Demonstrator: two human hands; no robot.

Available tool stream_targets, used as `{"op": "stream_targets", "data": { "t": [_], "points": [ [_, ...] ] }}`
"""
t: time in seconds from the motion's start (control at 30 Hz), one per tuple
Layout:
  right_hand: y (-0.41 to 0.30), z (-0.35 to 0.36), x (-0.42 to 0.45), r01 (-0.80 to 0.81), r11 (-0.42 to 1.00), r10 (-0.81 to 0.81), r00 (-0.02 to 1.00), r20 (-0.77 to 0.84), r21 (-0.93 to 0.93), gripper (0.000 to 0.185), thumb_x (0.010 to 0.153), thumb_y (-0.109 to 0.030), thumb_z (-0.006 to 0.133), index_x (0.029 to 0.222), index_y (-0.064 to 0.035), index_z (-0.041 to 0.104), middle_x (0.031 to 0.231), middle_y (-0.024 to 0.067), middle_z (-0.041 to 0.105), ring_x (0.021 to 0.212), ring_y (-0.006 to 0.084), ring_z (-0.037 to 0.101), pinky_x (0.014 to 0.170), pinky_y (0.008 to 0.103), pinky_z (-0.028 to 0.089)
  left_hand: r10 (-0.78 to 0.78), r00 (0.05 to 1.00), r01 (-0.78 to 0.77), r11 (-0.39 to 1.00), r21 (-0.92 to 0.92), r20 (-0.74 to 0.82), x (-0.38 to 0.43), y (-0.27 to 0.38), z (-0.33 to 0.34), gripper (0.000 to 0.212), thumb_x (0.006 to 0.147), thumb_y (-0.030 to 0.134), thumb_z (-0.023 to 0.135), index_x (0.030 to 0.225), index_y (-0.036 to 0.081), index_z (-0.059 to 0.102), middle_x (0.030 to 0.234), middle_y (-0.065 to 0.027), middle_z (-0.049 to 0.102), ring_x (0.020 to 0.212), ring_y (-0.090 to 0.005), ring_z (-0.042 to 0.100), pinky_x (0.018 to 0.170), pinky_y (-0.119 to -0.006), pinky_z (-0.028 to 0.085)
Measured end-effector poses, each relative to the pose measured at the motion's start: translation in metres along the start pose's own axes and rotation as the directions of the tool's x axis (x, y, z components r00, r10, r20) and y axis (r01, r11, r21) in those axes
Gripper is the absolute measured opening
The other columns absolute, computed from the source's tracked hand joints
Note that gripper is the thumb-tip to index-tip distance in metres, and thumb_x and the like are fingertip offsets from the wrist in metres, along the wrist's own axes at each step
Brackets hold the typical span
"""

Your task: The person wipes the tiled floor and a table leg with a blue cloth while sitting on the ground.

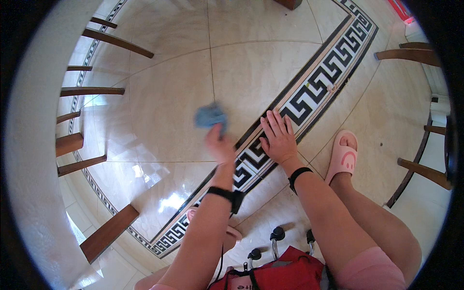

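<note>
A blue cloth (209,116), blurred, is held in the fingers of my left hand (222,148), which is blurred too. They are over the beige tiled floor (170,98); whether the cloth touches the tiles I cannot tell. My right hand (280,140) rests palm down on the black-and-white Greek-key border (322,81) of the floor. Its fingers are a little apart, and I see nothing held in it. Each wrist wears a black band. The border runs diagonally, passing under my right hand and close by my left.
Several dark wooden legs (119,42) stand along the left, with a thick wooden leg (110,232) lower down. Pink slides are on my feet, the right slide (342,156) fully visible. Swivel casters (277,233) and a red bag (275,272) sit close below me. More wooden legs (409,55) are at right.
</note>
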State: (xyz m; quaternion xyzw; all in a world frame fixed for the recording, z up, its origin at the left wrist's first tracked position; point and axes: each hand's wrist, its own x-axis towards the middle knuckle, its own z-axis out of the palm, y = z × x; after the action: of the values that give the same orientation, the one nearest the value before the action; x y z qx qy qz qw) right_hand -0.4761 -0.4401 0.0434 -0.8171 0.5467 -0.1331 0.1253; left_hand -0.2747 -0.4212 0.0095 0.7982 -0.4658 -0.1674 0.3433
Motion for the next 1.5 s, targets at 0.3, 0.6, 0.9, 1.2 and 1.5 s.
{"op": "stream_targets", "data": {
  "t": [0.3, 0.6, 0.9, 1.2, 1.5],
  "points": [
    [0.010, 0.011, -0.016, -0.013, 0.992, 0.000, 0.994, 0.110, 0.124, 0.056, 0.082, -0.024, 0.063, 0.135, -0.0094, 0.051, 0.151, 0.0116, 0.037, 0.142, 0.0275, 0.030, 0.116, 0.0494, 0.022, -0.340, 0.856, 0.515, 0.493, -0.702, 0.390, -0.006, 0.103, -0.026, 0.039, 0.087, -0.007, 0.055, 0.125, 0.001, 0.060, 0.116, -0.0077, 0.065, 0.104, -0.0180, 0.061, 0.093, -0.030, 0.047],
    [-0.045, -0.051, 0.018, -0.397, 0.509, 0.090, 0.907, 0.412, 0.763, 0.049, 0.096, -0.038, 0.054, 0.130, -0.0026, 0.055, 0.123, 0.0170, 0.062, 0.113, 0.0296, 0.059, 0.095, 0.0372, 0.047, -0.541, 0.699, 0.646, 0.197, -0.738, 0.468, -0.051, 0.117, -0.091, 0.047, 0.090, -0.006, 0.049, 0.136, 0.002, 0.047, 0.123, -0.0133, 0.059, 0.108, -0.0268, 0.061, 0.096, -0.043, 0.050],
    [-0.016, -0.130, -0.029, -0.338, 0.243, 0.193, 0.935, 0.296, 0.909, 0.052, 0.083, -0.027, 0.072, 0.124, 0.0002, 0.057, 0.110, 0.0145, 0.066, 0.099, 0.0226, 0.063, 0.087, 0.0346, 0.050, -0.071, 0.678, 0.687, 0.414, -0.597, 0.732, -0.096, 0.186, -0.089, 0.048, 0.081, 0.003, 0.053, 0.129, 0.008, 0.054, 0.117, -0.0050, 0.060, 0.105, -0.0176, 0.055, 0.089, -0.033, 0.043],
    [-0.016, -0.097, -0.049, -0.172, 0.747, 0.129, 0.985, 0.113, 0.642, 0.050, 0.075, -0.009, 0.065, 0.125, -0.0054, 0.059, 0.121, 0.0211, 0.061, 0.109, 0.0357, 0.061, 0.091, 0.0377, 0.050, -0.472, 0.565, 0.818, 0.427, -0.384, 0.677, -0.090, 0.091, -0.078, 0.036, 0.085, 0.013, 0.061, 0.121, 0.009, 0.057, 0.103, -0.0026, 0.061, 0.093, -0.0135, 0.056, 0.075, -0.027, 0.042],
    [-0.098, -0.034, -0.023, 0.412, 0.893, -0.424, 0.905, 0.030, 0.184, 0.057, 0.076, -0.021, 0.067, 0.132, -0.0184, 0.055, 0.154, 0.0079, 0.032, 0.140, 0.0285, 0.032, 0.113, 0.0516, 0.025, -0.237, 0.965, 0.240, 0.971, -0.014, 0.115, 0.005, -0.082, -0.067, 0.046, 0.089, 0.017, 0.059, 0.132, 0.001, 0.049, 0.125, -0.0159, 0.058, 0.116, -0.0275, 0.054, 0.099, -0.035, 0.041]
  ]
}}
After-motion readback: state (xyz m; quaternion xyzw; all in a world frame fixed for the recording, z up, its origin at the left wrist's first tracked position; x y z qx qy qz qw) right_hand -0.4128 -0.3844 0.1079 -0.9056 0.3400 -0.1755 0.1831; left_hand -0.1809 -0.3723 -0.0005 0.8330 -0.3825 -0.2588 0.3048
